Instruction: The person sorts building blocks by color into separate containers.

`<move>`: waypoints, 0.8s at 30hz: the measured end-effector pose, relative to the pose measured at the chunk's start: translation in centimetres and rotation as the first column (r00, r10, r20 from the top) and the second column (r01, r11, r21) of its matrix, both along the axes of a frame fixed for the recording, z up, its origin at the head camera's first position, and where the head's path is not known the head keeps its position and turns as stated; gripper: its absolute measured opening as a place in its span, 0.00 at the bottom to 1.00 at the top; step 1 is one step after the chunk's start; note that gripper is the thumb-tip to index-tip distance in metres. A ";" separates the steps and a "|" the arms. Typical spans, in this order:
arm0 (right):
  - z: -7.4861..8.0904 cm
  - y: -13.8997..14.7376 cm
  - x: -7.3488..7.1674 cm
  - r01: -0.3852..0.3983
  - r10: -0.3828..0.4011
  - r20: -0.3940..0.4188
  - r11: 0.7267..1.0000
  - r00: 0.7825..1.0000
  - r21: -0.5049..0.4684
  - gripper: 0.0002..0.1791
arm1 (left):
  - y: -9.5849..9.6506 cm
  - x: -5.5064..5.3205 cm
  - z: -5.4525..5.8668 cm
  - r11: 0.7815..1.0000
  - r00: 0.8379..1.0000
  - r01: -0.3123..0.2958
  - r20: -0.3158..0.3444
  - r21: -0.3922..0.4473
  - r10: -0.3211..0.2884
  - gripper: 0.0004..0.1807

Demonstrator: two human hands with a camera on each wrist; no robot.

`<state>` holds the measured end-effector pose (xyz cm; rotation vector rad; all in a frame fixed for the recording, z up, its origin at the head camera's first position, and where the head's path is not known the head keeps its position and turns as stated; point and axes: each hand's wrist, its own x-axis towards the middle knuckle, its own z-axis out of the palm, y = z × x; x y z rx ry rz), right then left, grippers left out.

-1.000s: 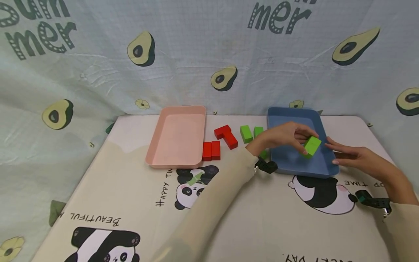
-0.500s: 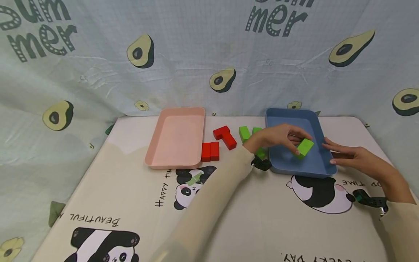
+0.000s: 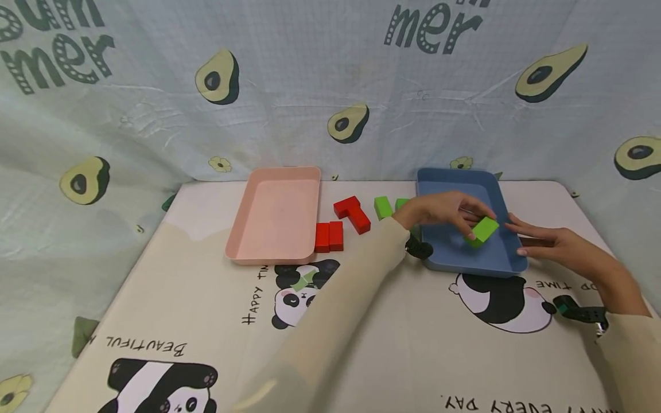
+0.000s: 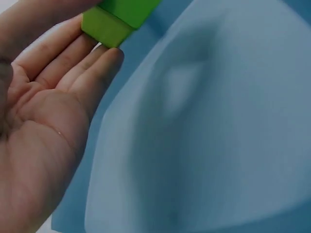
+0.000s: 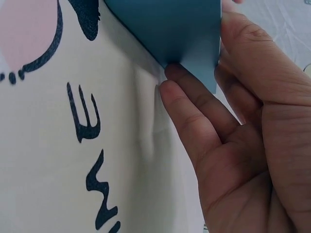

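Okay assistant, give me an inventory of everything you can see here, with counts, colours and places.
Tabletop: one, cream with panda prints, lower head view
Backdrop cloth: one, pale with avocado prints, behind the tabletop
Pink tray: one, pink, back left
Blue tray: one, blue, back right
Red blocks: four, red, right of the pink tray
Loose green blocks: at least two, green, left of the blue tray
Held green block: one, green, over the blue tray
Wrist devices: two, black, one per wrist
Sleeves: two, cream, on both arms
Left hand: one, bare, holding the green block
Right hand: one, bare, at the blue tray's right side
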<state>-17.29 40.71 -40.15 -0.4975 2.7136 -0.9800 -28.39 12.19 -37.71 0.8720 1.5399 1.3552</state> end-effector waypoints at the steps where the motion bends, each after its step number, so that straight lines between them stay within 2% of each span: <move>1: 0.0 0.0 0.0 -0.005 0.005 -0.006 1.000 1.000 -0.001 0.33 | 0.1 -0.1 -0.1 1.000 1.000 0.004 0.010 -0.001 -0.004 0.36; 7: -0.1 0.1 -0.1 -0.050 0.049 -0.033 0.998 0.998 -0.028 0.33 | 0.5 -0.3 -0.4 0.999 0.999 0.037 0.029 -0.010 -0.037 0.36; 19: 0.0 0.3 0.1 -0.026 0.026 -0.018 1.000 1.000 -0.015 0.33 | 1.9 -0.5 0.0 0.993 0.990 0.121 0.074 -0.011 -0.119 0.37; 24: 0.1 0.1 0.1 -0.018 0.018 -0.004 1.000 1.000 0.010 0.33 | 2.0 -0.4 0.1 0.991 0.991 0.125 0.044 -0.039 -0.124 0.36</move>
